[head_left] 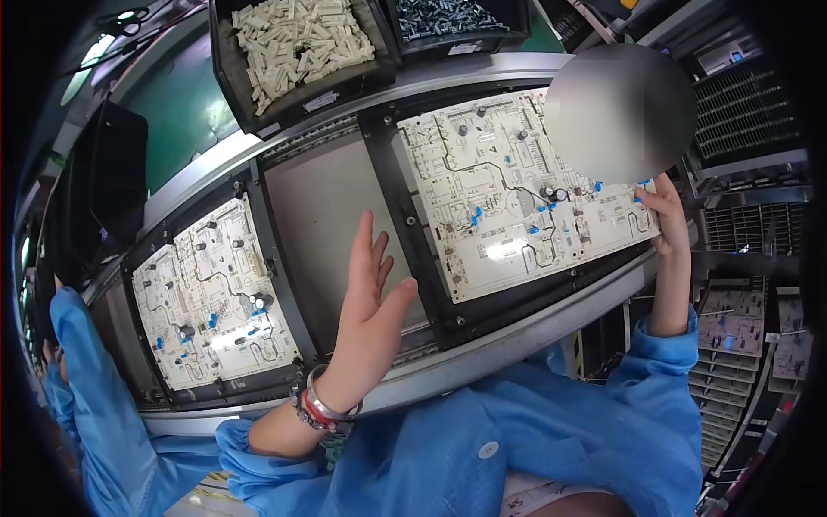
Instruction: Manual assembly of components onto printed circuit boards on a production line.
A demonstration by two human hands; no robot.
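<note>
A large white circuit board (474,258) lies at the right, tilted over its black carrier frame (418,250). Small black, brown and blue parts stand on it. My right hand (668,211) grips the board's right edge, thumb on the upper face and the other fingers mostly hidden. Bracelets circle the wrist of my left hand (372,284), whose fingers are stretched out, holding nothing. It hovers over the grey gap (314,215) between two carriers, left of the board. Another populated white circuit board (207,293) sits in a carrier farther left.
Beyond the metal rail (469,69) stand a black bin (228,77) of white connectors and a bin (517,30) of small dark parts. A co-worker's blue sleeve (103,388) reaches in at left. Racks holding boards (728,323) stand at right. A round grey blur hides the upper right.
</note>
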